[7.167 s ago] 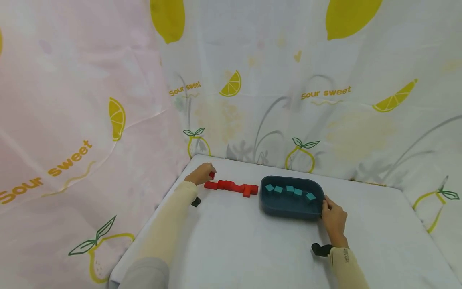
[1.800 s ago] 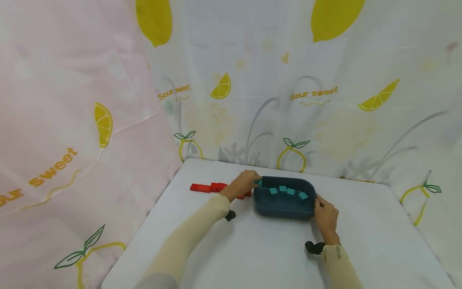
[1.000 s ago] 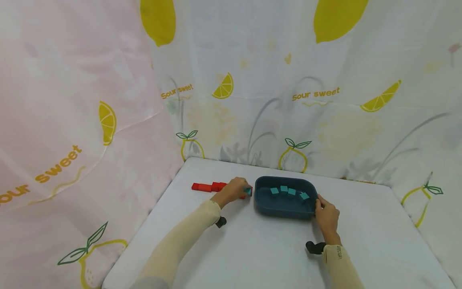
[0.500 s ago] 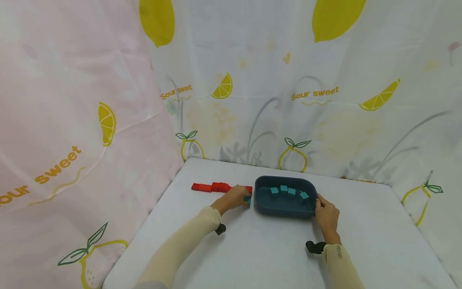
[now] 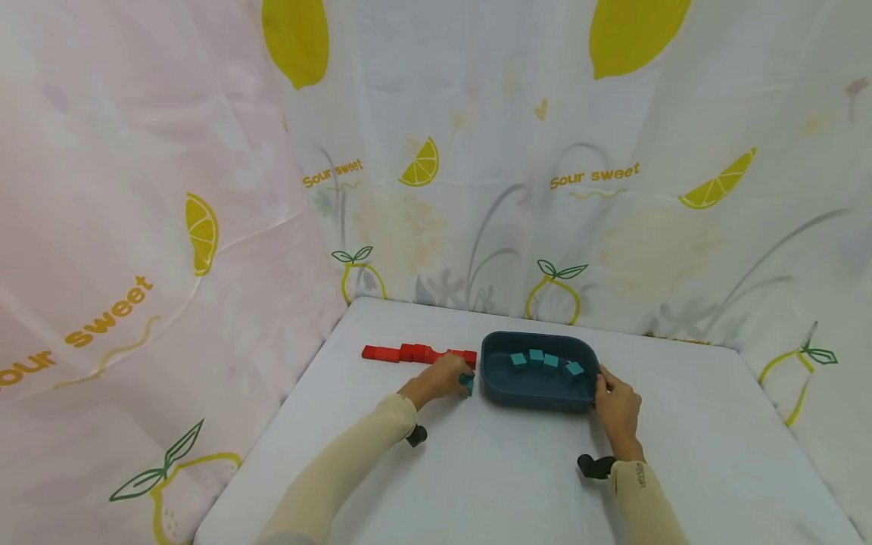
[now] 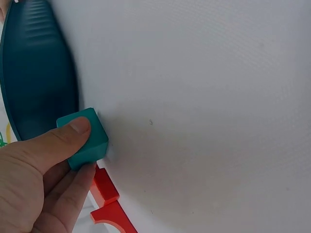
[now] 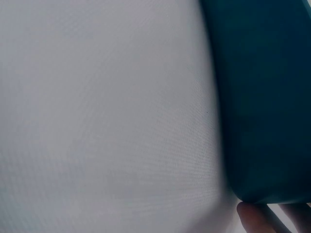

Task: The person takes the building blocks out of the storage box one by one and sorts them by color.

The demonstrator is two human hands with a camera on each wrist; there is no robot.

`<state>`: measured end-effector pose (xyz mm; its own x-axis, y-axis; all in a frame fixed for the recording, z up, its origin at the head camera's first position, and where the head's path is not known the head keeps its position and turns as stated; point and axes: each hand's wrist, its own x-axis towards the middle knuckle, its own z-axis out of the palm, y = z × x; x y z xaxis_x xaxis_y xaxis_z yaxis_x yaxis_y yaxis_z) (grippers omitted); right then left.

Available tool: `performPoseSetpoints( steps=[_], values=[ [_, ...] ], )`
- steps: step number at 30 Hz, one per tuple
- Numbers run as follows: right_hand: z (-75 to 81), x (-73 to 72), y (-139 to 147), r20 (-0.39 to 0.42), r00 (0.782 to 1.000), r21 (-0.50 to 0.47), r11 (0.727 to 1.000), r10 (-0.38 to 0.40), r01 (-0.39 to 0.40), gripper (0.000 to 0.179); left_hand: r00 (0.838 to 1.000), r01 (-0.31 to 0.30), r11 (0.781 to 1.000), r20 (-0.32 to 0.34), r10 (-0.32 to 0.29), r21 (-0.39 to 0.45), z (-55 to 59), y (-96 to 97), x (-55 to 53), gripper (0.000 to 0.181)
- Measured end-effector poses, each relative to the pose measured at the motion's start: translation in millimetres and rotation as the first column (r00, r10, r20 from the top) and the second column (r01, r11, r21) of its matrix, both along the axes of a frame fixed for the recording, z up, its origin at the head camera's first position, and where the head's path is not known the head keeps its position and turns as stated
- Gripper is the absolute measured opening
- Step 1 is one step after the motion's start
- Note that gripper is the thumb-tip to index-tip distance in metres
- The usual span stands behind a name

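Observation:
My left hand (image 5: 444,378) pinches a teal cube block (image 6: 88,138) between thumb and fingers, just left of the dark teal plastic tray (image 5: 531,400). The cube is low over the table, by the near side of the red blocks' right end; I cannot tell whether it touches the cloth. A row of red blocks (image 5: 387,354) runs leftward from near the tray, partly behind my left hand. Inside the tray lie several teal cubes (image 5: 550,362). My right hand (image 5: 618,405) holds the tray's right end; only its fingertips (image 7: 255,217) show in the right wrist view.
A white cloth covers the table (image 5: 504,484). Lemon-printed curtains (image 5: 477,189) stand close behind and along its left side. Each wrist carries a black camera mount, such as the right one (image 5: 594,466).
Earlier my left hand held a red block at the row's left end. It then took a teal cube from the tray and moved it left and toward me. My right hand stays at the tray.

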<state>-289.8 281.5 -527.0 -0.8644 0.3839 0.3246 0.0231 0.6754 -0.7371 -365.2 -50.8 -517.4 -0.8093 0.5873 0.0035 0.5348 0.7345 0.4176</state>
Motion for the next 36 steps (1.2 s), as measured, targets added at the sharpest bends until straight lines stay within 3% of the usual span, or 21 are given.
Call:
performPoseSetpoints(
  steps=[9,14,20,23,27,36],
  values=[
    [-1.8,-0.9,0.7,-0.004,1.0,-0.002,1.0,-0.002,0.002,0.034,1.0,0.003,1.0,0.02,-0.003,-0.007,1.0,1.6,-0.8,0.04],
    [-2.6,-0.8,0.5,0.006,1.0,-0.007,1.0,0.004,-0.004,0.034,1.0,0.0,1.0,0.026,0.0,-0.012,11.2,1.5,-2.3,0.046],
    [-0.3,-1.4,0.9,0.005,1.0,-0.001,1.0,-0.003,0.003,0.034,0.999,0.017,1.0,-0.035,-0.017,-0.019,37.9,6.1,-11.3,0.044],
    [-0.3,-0.9,1.2,0.007,1.0,0.001,1.0,-0.007,0.007,0.034,0.999,-0.003,1.0,-0.053,0.002,-0.013,45.4,11.8,-12.6,0.045],
    [-1.2,0.8,0.7,0.013,1.0,0.013,1.0,-0.015,0.015,0.035,0.994,-0.025,1.0,-0.109,0.026,0.012,48.2,21.3,-13.0,0.047],
    [0.3,0.1,-2.1,0.027,1.0,-0.012,1.0,-0.015,0.015,0.035,0.97,-0.013,0.997,-0.24,0.03,0.073,51.9,53.1,-17.5,0.052]
  ],
)
